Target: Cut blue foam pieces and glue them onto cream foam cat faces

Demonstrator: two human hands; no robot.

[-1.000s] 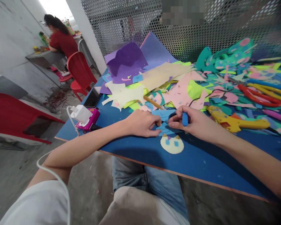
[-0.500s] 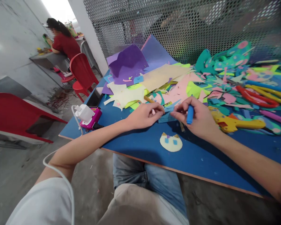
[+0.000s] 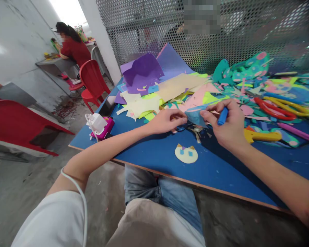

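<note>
Between my hands a piece of blue sheet [image 3: 194, 117] is held up off the table. My left hand [image 3: 171, 120] pinches its left edge between thumb and fingers. At the sheet's right edge, my right hand [image 3: 228, 125] pinches it with thumb and forefinger while also gripping a blue marker [image 3: 222, 116] against the palm. Closer to me on the table lies a cream cat-face cutout [image 3: 186, 155] with two blue squares, small brown ears and a purple bit at the top. Small scraps [image 3: 197, 132] lie just under the blue sheet.
Cut scraps cover the back of the blue table [image 3: 149, 151], with purple sheets [image 3: 144, 73] behind. Red-handled scissors [image 3: 273, 109] and a yellow tool [image 3: 264, 136] lie right. A white charger [image 3: 95, 122] sits on a magenta box [image 3: 108, 127] at left. A person in red [image 3: 76, 49] sits beyond.
Both hands have moved a little to the right and the blue sheet has come up from the table between them. Small scraps now show below it.
</note>
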